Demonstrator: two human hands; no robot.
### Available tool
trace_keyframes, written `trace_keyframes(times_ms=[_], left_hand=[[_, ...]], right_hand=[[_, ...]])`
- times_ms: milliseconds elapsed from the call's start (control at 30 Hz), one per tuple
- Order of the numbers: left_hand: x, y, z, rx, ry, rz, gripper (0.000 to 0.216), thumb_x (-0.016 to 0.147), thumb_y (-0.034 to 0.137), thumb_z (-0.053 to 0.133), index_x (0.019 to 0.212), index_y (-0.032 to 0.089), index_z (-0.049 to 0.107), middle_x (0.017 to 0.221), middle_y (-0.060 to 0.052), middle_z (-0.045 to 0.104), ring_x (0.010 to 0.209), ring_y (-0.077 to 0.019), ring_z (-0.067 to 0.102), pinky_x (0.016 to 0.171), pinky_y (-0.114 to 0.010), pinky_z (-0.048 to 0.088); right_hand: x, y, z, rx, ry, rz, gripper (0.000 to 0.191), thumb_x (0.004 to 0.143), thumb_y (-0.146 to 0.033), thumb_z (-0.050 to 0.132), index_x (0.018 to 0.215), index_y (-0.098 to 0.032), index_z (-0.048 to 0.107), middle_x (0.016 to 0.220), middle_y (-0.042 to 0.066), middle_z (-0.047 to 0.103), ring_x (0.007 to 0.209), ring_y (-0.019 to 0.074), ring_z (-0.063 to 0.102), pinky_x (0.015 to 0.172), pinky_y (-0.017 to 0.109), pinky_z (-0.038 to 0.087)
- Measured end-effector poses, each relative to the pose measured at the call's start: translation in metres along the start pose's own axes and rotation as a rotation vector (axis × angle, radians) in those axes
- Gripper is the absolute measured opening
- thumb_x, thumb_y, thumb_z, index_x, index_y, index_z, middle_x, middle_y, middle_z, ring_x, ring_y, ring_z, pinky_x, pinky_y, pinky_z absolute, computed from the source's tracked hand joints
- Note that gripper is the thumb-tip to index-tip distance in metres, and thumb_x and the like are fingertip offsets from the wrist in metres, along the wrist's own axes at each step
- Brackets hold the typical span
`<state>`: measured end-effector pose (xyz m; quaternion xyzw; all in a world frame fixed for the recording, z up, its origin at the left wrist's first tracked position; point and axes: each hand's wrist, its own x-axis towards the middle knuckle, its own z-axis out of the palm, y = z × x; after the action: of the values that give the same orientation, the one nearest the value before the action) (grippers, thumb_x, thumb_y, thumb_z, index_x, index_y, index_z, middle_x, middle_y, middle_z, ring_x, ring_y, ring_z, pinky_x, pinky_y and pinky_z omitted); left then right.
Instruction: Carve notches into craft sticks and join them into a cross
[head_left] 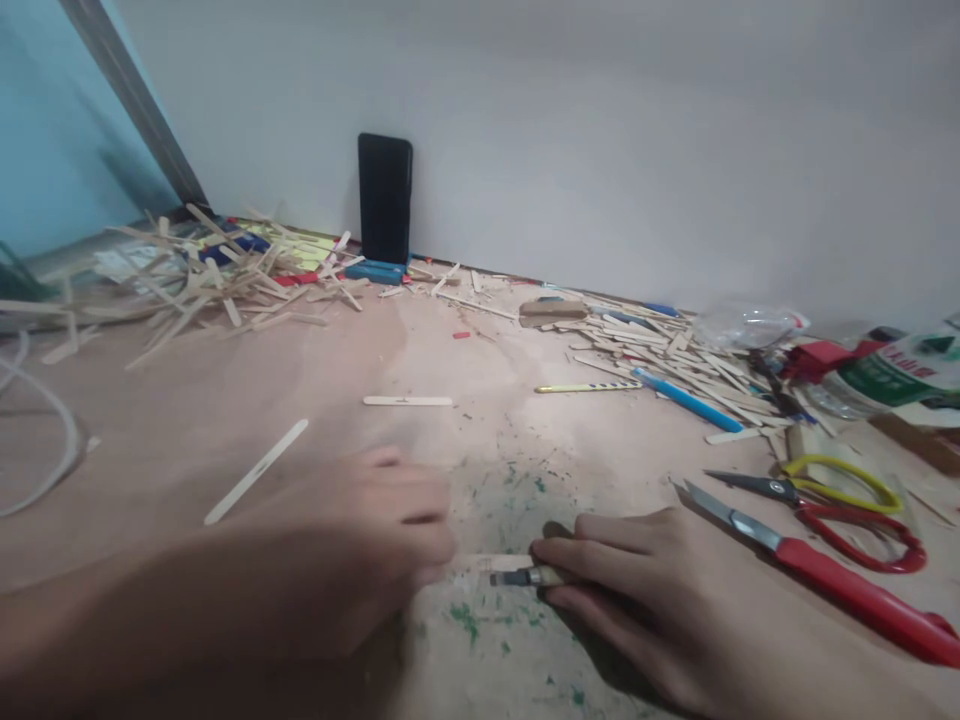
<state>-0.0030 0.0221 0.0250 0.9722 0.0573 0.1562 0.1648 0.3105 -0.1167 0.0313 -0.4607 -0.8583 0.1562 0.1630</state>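
My left hand [375, 545] lies low on the table, motion-blurred, its fingertips pressed onto the left end of a flat wooden stick [487, 563]. My right hand [645, 590] is closed around a small craft knife [525, 577]; its short dark blade points left and rests on that same stick. Both hands meet over a paint-stained patch of the wooden table [517, 480]. Two loose sticks [256, 471] lie beyond my left hand.
Red-handled scissors [840, 510] and a red-handled cutter [832, 580] lie to the right. A blue pen [686, 399] and a pencil [589, 387] sit mid-table. Stick piles are at the back left [217, 275] and back right [675, 350]. A black phone [385, 198] leans on the wall.
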Motion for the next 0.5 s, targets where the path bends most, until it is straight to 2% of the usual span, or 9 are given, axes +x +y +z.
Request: trace_keyframes(times_ms=[200, 333, 433, 500], left_hand=[[-0.003, 0.001, 0.003, -0.036, -0.022, -0.035, 0.027, 0.110, 0.006, 0.063, 0.094, 0.027, 0.066, 0.095, 0.004, 0.076, 0.086, -0.0205, 0.067, 0.086, -0.043, 0.045], [-0.001, 0.007, 0.000, -0.029, -0.021, -0.004, 0.029, 0.118, 0.006, 0.059, 0.097, 0.025, 0.067, 0.096, 0.004, 0.077, 0.088, -0.0198, 0.066, 0.091, -0.043, 0.046], [0.000, 0.014, -0.001, -0.026, -0.063, 0.014, 0.028, 0.122, 0.010, 0.059, 0.102, 0.025, 0.070, 0.099, 0.004, 0.078, 0.091, -0.0199, 0.068, 0.098, -0.043, 0.048], [0.000, 0.019, -0.001, -0.104, -0.110, 0.031, 0.023, 0.123, 0.014, 0.064, 0.103, 0.026, 0.070, 0.102, 0.004, 0.080, 0.091, -0.0196, 0.070, 0.098, -0.043, 0.049]], right_hand=[[-0.002, 0.001, -0.005, -0.012, -0.017, 0.024, 0.027, 0.134, -0.025, 0.055, 0.128, -0.027, 0.081, 0.099, 0.000, 0.085, 0.074, 0.0176, 0.079, 0.065, 0.036, 0.047], [-0.006, -0.001, -0.009, -0.046, -0.038, 0.002, 0.028, 0.136, -0.025, 0.052, 0.124, -0.027, 0.078, 0.099, -0.001, 0.082, 0.073, 0.0176, 0.077, 0.064, 0.038, 0.047], [-0.007, -0.001, -0.008, -0.093, -0.008, -0.030, 0.030, 0.137, -0.026, 0.051, 0.125, -0.024, 0.077, 0.097, -0.001, 0.079, 0.070, 0.0171, 0.077, 0.060, 0.040, 0.044], [-0.008, -0.002, -0.006, -0.121, 0.001, -0.038, 0.029, 0.138, -0.027, 0.050, 0.128, -0.023, 0.078, 0.095, -0.001, 0.076, 0.068, 0.0166, 0.075, 0.059, 0.041, 0.042]])
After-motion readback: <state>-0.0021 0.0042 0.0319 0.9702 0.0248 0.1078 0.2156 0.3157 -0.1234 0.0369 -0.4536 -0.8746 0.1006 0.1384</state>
